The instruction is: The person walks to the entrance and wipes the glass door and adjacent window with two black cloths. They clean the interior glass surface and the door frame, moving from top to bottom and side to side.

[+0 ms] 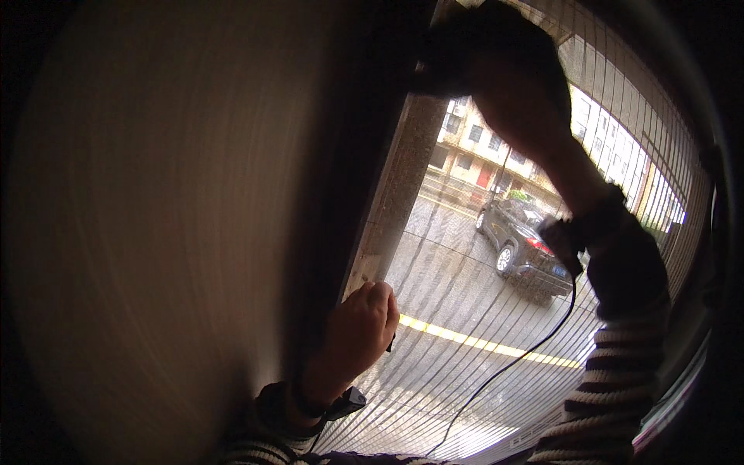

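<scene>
At the lower middle is my left hand (363,325), its fingers curled at the edge of a window frame (401,192); a small dark piece shows below the fingers, too little of it to name. My right hand (505,75) is raised at the top, dark against the light, by the upper part of the frame. Its fingers merge with a dark shape, so what they touch is hidden. Both wrists wear dark bands, with a small device (349,402) at the left one and a black cable (523,354) hanging from the right one.
A large blurred pale surface (174,203) with a dark edge fills the left side, very close. Vertical bars or lines and fine mesh (465,302) cover the window. Outside are a dark car (523,244), wet pavement with a yellow line (488,344), and buildings (494,136).
</scene>
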`<action>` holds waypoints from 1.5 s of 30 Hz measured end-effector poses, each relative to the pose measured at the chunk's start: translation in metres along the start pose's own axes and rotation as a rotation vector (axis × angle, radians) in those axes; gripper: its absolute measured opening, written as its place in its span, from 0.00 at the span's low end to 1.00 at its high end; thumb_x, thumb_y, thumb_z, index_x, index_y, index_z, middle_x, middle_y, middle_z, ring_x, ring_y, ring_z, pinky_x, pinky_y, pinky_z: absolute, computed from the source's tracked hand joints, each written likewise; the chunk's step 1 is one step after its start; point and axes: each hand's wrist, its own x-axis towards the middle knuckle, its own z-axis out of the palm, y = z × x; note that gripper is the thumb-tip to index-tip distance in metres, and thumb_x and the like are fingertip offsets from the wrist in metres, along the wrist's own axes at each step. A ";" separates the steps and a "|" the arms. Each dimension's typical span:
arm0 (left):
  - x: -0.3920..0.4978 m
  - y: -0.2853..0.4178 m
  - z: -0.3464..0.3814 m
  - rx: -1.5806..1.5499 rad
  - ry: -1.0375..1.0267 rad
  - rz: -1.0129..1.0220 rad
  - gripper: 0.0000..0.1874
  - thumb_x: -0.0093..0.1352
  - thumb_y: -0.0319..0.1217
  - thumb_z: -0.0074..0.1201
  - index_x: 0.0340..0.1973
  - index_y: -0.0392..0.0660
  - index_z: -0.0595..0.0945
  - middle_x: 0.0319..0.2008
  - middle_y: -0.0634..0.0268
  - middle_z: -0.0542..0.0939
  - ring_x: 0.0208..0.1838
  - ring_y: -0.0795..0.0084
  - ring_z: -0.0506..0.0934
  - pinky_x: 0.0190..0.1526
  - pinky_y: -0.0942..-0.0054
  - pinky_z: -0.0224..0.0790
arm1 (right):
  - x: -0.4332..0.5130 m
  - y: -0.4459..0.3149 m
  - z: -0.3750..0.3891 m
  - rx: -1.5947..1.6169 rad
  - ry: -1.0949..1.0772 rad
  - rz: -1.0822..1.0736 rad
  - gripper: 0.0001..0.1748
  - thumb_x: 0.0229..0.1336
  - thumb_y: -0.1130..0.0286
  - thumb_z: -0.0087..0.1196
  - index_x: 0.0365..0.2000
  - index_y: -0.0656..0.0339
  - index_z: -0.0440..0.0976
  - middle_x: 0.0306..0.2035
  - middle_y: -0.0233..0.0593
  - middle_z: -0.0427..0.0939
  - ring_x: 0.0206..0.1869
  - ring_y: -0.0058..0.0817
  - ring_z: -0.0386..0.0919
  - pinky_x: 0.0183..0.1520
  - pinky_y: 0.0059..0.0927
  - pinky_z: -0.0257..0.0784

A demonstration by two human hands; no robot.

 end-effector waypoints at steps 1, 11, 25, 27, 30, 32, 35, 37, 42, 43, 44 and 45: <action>0.000 -0.001 0.001 0.002 0.006 0.002 0.07 0.73 0.26 0.60 0.38 0.42 0.75 0.30 0.56 0.80 0.31 0.54 0.82 0.31 0.62 0.77 | -0.013 -0.018 0.005 -0.022 -0.067 -0.008 0.09 0.69 0.73 0.55 0.47 0.60 0.80 0.46 0.43 0.83 0.47 0.40 0.84 0.50 0.40 0.83; 0.003 0.002 0.007 0.022 0.014 -0.015 0.07 0.73 0.26 0.60 0.39 0.43 0.76 0.32 0.55 0.81 0.32 0.54 0.83 0.32 0.61 0.77 | -0.027 -0.007 -0.005 0.298 -0.291 0.310 0.16 0.67 0.72 0.63 0.54 0.62 0.79 0.46 0.45 0.86 0.50 0.40 0.87 0.51 0.37 0.86; 0.011 0.012 0.003 0.000 0.004 0.010 0.07 0.74 0.27 0.58 0.37 0.42 0.74 0.29 0.55 0.79 0.32 0.55 0.82 0.31 0.60 0.77 | -0.040 0.004 0.006 -0.110 -0.053 -0.168 0.12 0.68 0.71 0.61 0.50 0.58 0.80 0.53 0.43 0.82 0.55 0.37 0.82 0.55 0.37 0.83; 0.011 0.013 0.003 0.005 -0.006 -0.013 0.06 0.72 0.26 0.60 0.39 0.43 0.76 0.31 0.56 0.81 0.33 0.53 0.83 0.32 0.61 0.77 | -0.009 0.063 0.006 -0.073 0.073 -0.028 0.11 0.69 0.72 0.59 0.50 0.60 0.79 0.50 0.47 0.83 0.53 0.41 0.83 0.53 0.39 0.82; 0.011 0.014 0.002 0.007 -0.006 -0.013 0.06 0.72 0.26 0.60 0.39 0.43 0.76 0.31 0.56 0.81 0.33 0.54 0.83 0.32 0.60 0.77 | 0.009 0.107 0.025 0.053 0.226 -0.011 0.10 0.66 0.66 0.60 0.44 0.57 0.83 0.47 0.44 0.82 0.49 0.40 0.82 0.50 0.43 0.79; 0.011 0.014 0.001 0.000 -0.022 -0.022 0.06 0.72 0.26 0.60 0.39 0.43 0.76 0.32 0.56 0.82 0.32 0.54 0.83 0.32 0.60 0.78 | -0.006 0.084 0.036 -0.079 0.064 0.108 0.11 0.66 0.67 0.61 0.47 0.56 0.82 0.50 0.42 0.83 0.54 0.39 0.82 0.51 0.42 0.81; 0.012 0.015 0.001 -0.017 0.010 -0.016 0.06 0.72 0.26 0.60 0.39 0.43 0.76 0.32 0.56 0.82 0.32 0.53 0.83 0.32 0.60 0.78 | -0.040 -0.003 0.028 0.116 -0.109 -0.016 0.12 0.69 0.70 0.60 0.50 0.58 0.80 0.52 0.43 0.84 0.53 0.37 0.84 0.49 0.39 0.83; 0.011 0.015 0.002 -0.010 0.043 -0.013 0.06 0.72 0.27 0.60 0.39 0.43 0.76 0.32 0.56 0.82 0.32 0.53 0.83 0.32 0.60 0.78 | -0.069 -0.066 0.008 0.191 -0.213 -0.213 0.13 0.70 0.69 0.59 0.51 0.62 0.79 0.52 0.46 0.83 0.50 0.39 0.85 0.47 0.39 0.84; 0.011 0.014 0.004 -0.022 0.046 0.002 0.07 0.72 0.26 0.61 0.40 0.43 0.76 0.33 0.57 0.82 0.33 0.55 0.84 0.33 0.63 0.79 | -0.066 -0.062 -0.011 0.576 -0.204 -0.068 0.13 0.70 0.72 0.61 0.50 0.67 0.81 0.45 0.48 0.86 0.47 0.39 0.88 0.50 0.33 0.87; 0.011 0.013 0.005 -0.048 0.046 -0.010 0.07 0.72 0.25 0.61 0.40 0.43 0.76 0.33 0.57 0.82 0.33 0.55 0.84 0.32 0.63 0.79 | -0.053 -0.043 -0.005 0.745 -0.182 0.163 0.13 0.68 0.75 0.62 0.51 0.67 0.81 0.42 0.46 0.87 0.46 0.38 0.89 0.49 0.31 0.87; 0.011 0.014 0.004 -0.023 0.041 -0.008 0.07 0.72 0.25 0.61 0.40 0.43 0.76 0.33 0.57 0.82 0.33 0.56 0.84 0.32 0.64 0.78 | -0.048 -0.031 -0.003 0.496 -0.181 0.126 0.14 0.67 0.75 0.62 0.52 0.67 0.80 0.43 0.47 0.87 0.46 0.39 0.88 0.49 0.33 0.87; 0.011 0.014 0.003 -0.018 0.030 0.003 0.07 0.72 0.25 0.61 0.40 0.43 0.76 0.33 0.57 0.82 0.33 0.56 0.84 0.32 0.65 0.78 | -0.044 -0.023 0.003 0.294 -0.160 0.106 0.16 0.67 0.75 0.62 0.53 0.67 0.80 0.45 0.48 0.86 0.46 0.39 0.88 0.49 0.34 0.86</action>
